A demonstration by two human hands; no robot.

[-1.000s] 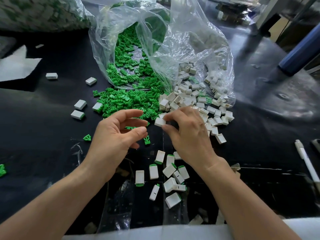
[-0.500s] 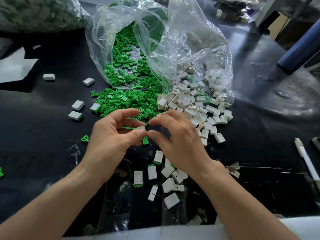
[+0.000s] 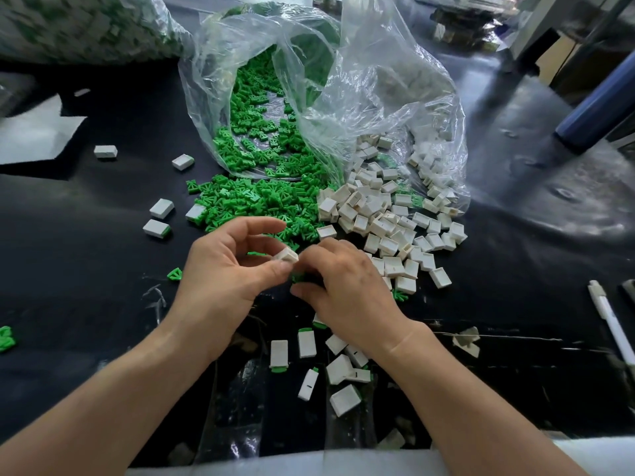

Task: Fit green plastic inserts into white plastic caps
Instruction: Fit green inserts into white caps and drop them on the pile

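White cap (image 3: 286, 255) in left hand (image 3: 223, 280) pinch, curled right hand (image 3: 350, 286) fingers against it, grip unclear

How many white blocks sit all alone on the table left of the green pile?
4. One block far left, another block right of it, two nearer blocks side by side. A fifth touches the green pile, so uncounted. None looks hidden.

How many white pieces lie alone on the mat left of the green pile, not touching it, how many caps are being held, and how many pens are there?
white pieces lying alone: 4
white cap being held: 1
pen: 1
Total: 6
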